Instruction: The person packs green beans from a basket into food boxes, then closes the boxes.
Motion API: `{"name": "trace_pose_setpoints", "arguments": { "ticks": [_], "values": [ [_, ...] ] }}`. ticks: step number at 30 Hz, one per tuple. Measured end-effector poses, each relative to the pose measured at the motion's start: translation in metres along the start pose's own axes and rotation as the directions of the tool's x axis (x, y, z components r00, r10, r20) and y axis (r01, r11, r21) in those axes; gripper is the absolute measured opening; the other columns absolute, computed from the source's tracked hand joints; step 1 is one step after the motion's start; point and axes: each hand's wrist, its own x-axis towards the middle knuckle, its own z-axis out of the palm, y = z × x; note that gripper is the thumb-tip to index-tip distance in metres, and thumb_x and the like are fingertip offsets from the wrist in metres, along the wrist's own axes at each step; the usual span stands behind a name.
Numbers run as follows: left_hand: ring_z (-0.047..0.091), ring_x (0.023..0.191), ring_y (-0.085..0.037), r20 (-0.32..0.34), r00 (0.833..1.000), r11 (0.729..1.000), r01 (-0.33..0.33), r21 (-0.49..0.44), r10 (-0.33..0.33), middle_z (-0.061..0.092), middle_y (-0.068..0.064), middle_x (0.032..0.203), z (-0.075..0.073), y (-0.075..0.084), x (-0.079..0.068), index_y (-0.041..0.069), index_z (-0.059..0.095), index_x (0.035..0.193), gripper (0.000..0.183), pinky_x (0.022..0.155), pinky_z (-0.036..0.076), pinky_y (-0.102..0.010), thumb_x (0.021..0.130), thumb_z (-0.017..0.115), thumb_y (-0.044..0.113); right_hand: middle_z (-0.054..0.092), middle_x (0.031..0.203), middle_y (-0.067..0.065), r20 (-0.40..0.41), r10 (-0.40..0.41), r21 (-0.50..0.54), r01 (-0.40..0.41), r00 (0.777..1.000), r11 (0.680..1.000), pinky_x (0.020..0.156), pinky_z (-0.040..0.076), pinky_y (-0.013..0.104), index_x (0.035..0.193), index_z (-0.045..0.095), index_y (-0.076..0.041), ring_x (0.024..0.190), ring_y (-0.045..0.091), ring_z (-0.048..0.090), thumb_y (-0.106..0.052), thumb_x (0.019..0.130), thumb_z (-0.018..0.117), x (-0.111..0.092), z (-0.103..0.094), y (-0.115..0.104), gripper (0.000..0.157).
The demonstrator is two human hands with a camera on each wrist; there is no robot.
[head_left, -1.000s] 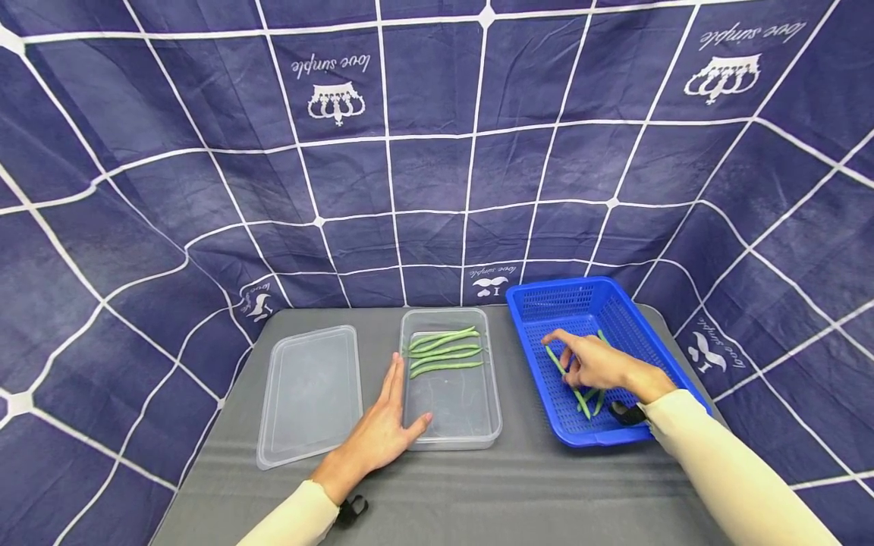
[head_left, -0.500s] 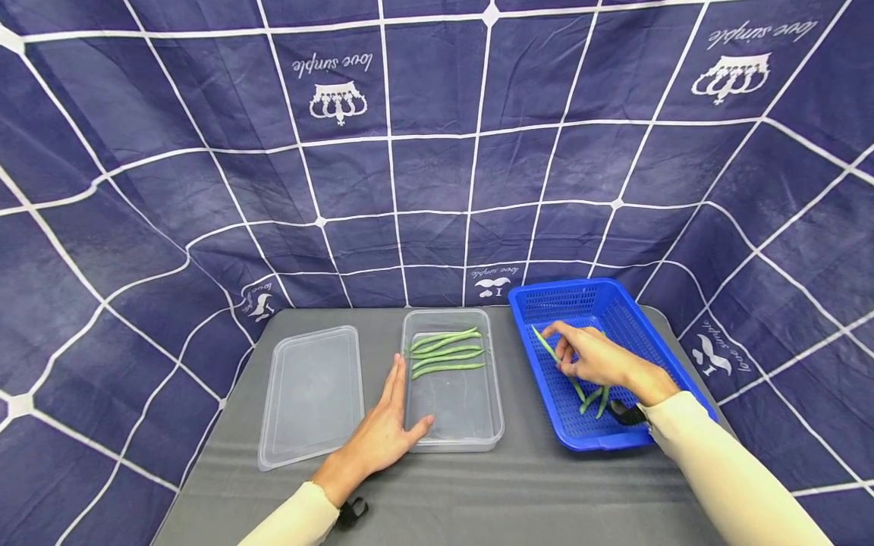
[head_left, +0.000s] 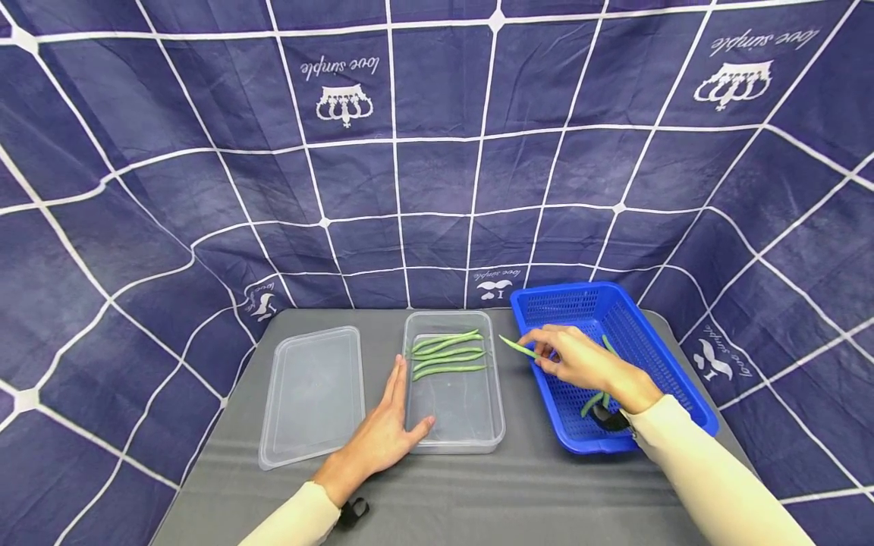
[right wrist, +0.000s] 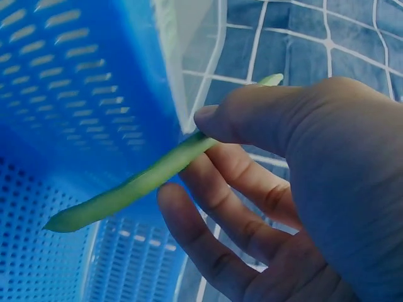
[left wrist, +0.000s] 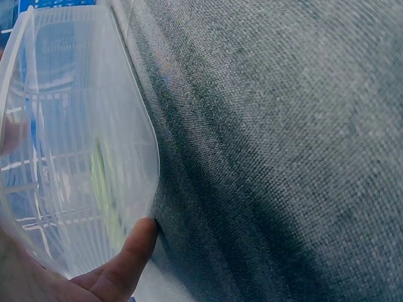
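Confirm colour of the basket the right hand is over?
Blue, perforated plastic basket; head view shows it best.

Beans (head_left: 594,400) in the blue basket (head_left: 672,364) partly behind the right hand (head_left: 580,360)

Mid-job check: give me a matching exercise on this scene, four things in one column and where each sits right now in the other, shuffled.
1. Clear plastic lid
2. Green bean in the right hand
3. Blue perforated plastic basket
4. Left hand

a. Pinched over the basket's near-left rim
b. Flat on the mat, far left
c. Pressed against the clear plastic container
d. Right of the container

Pairs: 1-b, 2-a, 3-d, 4-c
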Motion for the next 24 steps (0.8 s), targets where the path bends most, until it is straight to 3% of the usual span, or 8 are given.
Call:
{"name": "trace_pose_setpoints", "arguments": {
  "ticks": [2, 7, 15, 24],
  "values": [
    [0.066, 0.151, -0.051, 0.002, 1.000, 1.000, 0.002, 0.002, -0.002, 0.006, -0.016, 0.199, 0.000, 0.000, 0.000, 0.005, 0.004, 0.188, 0.120, 0.114, 0.062, -0.064, 0.107, 0.080, 0.052, 0.078, 0.097, -0.004, 0.015, -0.003, -0.010, 0.003, 1.000, 1.000, 0.082, 0.063, 0.038, 0.134, 0.082, -0.011, 0.092, 0.011, 0.074, 0.006, 0.096, 0.083, 0.002, 0.000, -0.005, 0.042],
    [0.062, 0.155, -0.052, -0.005, 1.000, 1.000, -0.011, -0.005, 0.011, 0.006, -0.017, 0.198, 0.000, 0.000, 0.001, 0.002, 0.006, 0.187, 0.120, 0.117, 0.060, -0.065, 0.107, 0.080, 0.052, 0.079, 0.102, 0.001, 0.032, -0.010, -0.014, 0.011, 0.999, 1.000, 0.085, 0.064, 0.039, 0.133, 0.083, -0.014, 0.095, 0.012, 0.075, 0.004, 0.098, 0.081, 0.010, 0.002, -0.017, 0.039],
    [0.053, 0.164, -0.051, -0.002, 1.000, 1.000, -0.004, -0.002, 0.004, 0.007, -0.019, 0.198, 0.001, -0.001, 0.000, 0.001, 0.006, 0.187, 0.120, 0.123, 0.056, -0.064, 0.107, 0.079, 0.054, 0.071, 0.102, -0.002, 0.058, -0.050, -0.025, 0.052, 0.997, 0.998, 0.076, 0.056, 0.028, 0.133, 0.086, -0.016, 0.087, 0.012, 0.066, 0.002, 0.100, 0.080, 0.024, 0.012, -0.034, 0.038],
    [0.056, 0.161, -0.051, -0.011, 1.000, 1.000, 0.004, 0.000, -0.004, 0.004, -0.019, 0.198, 0.002, 0.000, -0.002, 0.002, 0.003, 0.187, 0.123, 0.121, 0.058, -0.063, 0.106, 0.079, 0.054, 0.074, 0.108, 0.000, 0.073, -0.102, -0.047, 0.105, 0.992, 0.993, 0.080, 0.062, 0.030, 0.135, 0.085, -0.016, 0.092, 0.016, 0.074, 0.000, 0.101, 0.081, 0.041, 0.020, -0.053, 0.038]
  ]
}}
